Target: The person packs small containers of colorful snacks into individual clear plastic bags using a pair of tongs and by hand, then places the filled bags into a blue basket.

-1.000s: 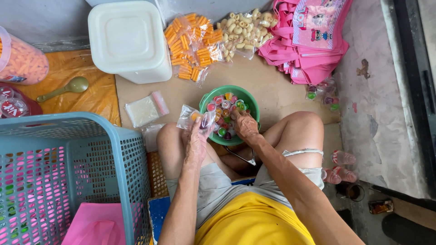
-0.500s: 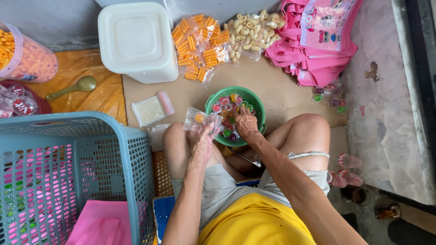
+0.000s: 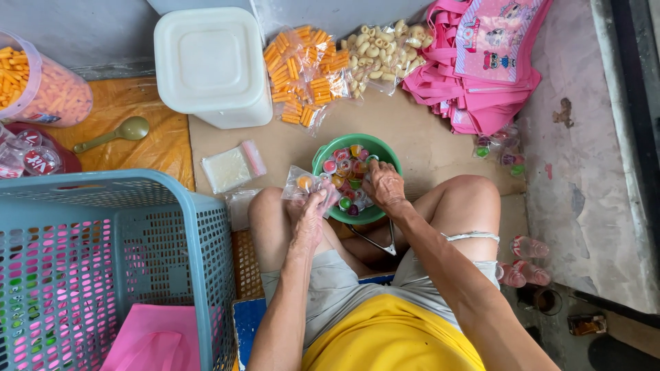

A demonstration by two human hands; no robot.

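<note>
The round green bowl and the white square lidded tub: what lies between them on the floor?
Bare brown cardboard in the head view; a small clear packet lies just left.

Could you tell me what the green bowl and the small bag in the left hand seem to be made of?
The green bowl looks like smooth moulded plastic, given its even colour and rolled rim. The small bag in the left hand appears thin clear plastic film: creased, glinting, contents visible through it.

The left hand (image 3: 311, 218) grips a small clear plastic bag (image 3: 307, 183) holding coloured jelly cups. Left of it lies a flat clear packet of white contents (image 3: 227, 169) with a pink edge. Beyond both hands sit clear bags of orange stick snacks (image 3: 302, 72) and pale puffed snacks (image 3: 380, 51) (touching each other). Far right, pink printed bags (image 3: 481, 62) are piled.
</note>
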